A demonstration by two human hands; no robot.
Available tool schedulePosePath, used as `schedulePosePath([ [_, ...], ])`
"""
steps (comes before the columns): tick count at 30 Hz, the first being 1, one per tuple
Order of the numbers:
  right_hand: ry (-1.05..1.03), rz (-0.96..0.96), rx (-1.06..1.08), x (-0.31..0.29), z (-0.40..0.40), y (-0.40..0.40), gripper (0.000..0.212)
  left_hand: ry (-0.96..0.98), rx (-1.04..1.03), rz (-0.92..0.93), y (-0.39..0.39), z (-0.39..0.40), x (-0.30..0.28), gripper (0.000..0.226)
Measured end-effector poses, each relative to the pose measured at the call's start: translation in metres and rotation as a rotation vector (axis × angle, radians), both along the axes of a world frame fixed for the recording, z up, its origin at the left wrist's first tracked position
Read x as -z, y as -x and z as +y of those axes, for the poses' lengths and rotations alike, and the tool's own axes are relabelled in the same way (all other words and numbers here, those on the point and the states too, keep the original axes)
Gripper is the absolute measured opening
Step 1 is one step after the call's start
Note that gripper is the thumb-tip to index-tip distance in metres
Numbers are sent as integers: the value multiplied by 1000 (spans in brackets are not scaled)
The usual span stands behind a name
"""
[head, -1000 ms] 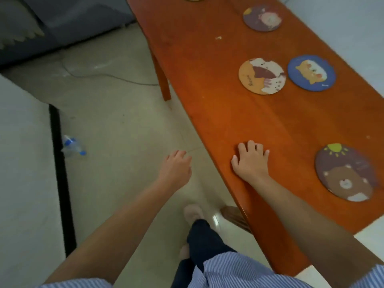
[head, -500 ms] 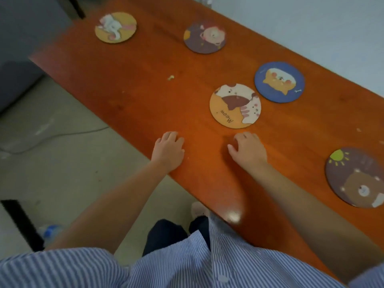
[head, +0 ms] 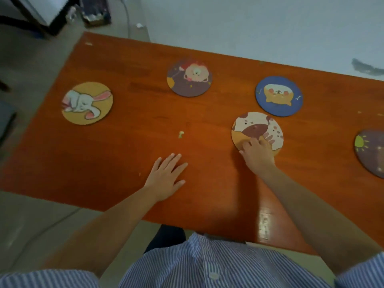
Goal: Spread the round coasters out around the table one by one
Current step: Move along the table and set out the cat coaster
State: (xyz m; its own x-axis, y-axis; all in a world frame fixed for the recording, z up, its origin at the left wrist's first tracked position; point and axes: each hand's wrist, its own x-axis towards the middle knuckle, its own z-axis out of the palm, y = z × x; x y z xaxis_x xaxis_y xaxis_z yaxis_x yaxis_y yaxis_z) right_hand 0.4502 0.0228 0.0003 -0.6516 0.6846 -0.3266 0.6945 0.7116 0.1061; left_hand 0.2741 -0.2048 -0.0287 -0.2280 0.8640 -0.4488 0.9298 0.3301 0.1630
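Head view: five round coasters lie apart on the orange bench [head: 124, 163]. The right hand [head: 257, 155] rests its fingers [head: 248, 145] on the near edge of the cat coaster [head: 256, 129]; whether they grip it or only press, I cannot tell. The left hand [head: 166, 176] lies flat on bare wood, fingers spread and released. Farther off sit the rabbit coaster [head: 87, 103], lion coaster [head: 189, 77] and blue coaster [head: 278, 96]; the bear coaster [head: 371, 152] is cut by the right edge.
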Motion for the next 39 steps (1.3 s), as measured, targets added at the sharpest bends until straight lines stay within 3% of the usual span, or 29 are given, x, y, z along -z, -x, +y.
schedulePosePath([
  [5, -18, -200, 148, -11, -21, 24, 27, -44, 114, -52, 34, -4, -2, 51],
  [8, 184, -228, 259, -22, -36, 43, 22, -70, 19, 15, 49, -10, -3, 48],
  [9, 325, -176, 293, -24, -46, 52, 20, -75, -30, 40, 56, -13, -2, 48],
  [12, 978, 311, 884, -29, -78, 90, 14, -94, -118, 74, 71, -27, 0, 47],
  [15, 1206, 778, 1225, -29, -83, 121, 14, -121, -210, 43, 78, -37, 0, 43],
  [17, 1079, 829, 1169, -24, -83, 123, 28, -186, -274, -11, 77, -42, -3, 40],
  [20, 599, 526, 668, -17, -86, 94, 21, -240, -370, -179, 65, -39, -10, 39],
  [22, 481, 433, 582, -11, -96, 74, 24, -238, -557, -324, 57, -26, -17, 42],
  [26, 590, 504, 753, -5, -116, 79, 30, -125, -920, -410, 59, 8, -31, 45],
  [28, 694, 612, 951, -3, -119, 87, 28, -115, -896, -374, 59, 16, -34, 33],
  [30, 793, 699, 1165, -4, -117, 93, 7, -117, -854, -377, 60, 17, -34, 24],
  [31, 800, 709, 1181, -4, -115, 94, 14, -98, -840, -402, 60, 15, -33, 20],
  [32, 788, 695, 1123, -4, -111, 94, 32, -72, -834, -439, 60, 13, -33, 17],
  [34, 701, 624, 977, -9, -103, 88, 45, 9, -846, -561, 57, 9, -35, 20],
  [36, 627, 520, 840, -16, -94, 71, 32, 175, -809, -713, 45, 4, -37, 20],
  [37, 589, 470, 776, -21, -89, 59, 13, 275, -769, -775, 38, 2, -38, 19],
  [38, 549, 425, 720, -21, -84, 45, 14, 364, -726, -810, 31, 0, -37, 18],
  [39, 509, 372, 672, -22, -79, 31, 28, 420, -690, -810, 24, -1, -36, 19],
])
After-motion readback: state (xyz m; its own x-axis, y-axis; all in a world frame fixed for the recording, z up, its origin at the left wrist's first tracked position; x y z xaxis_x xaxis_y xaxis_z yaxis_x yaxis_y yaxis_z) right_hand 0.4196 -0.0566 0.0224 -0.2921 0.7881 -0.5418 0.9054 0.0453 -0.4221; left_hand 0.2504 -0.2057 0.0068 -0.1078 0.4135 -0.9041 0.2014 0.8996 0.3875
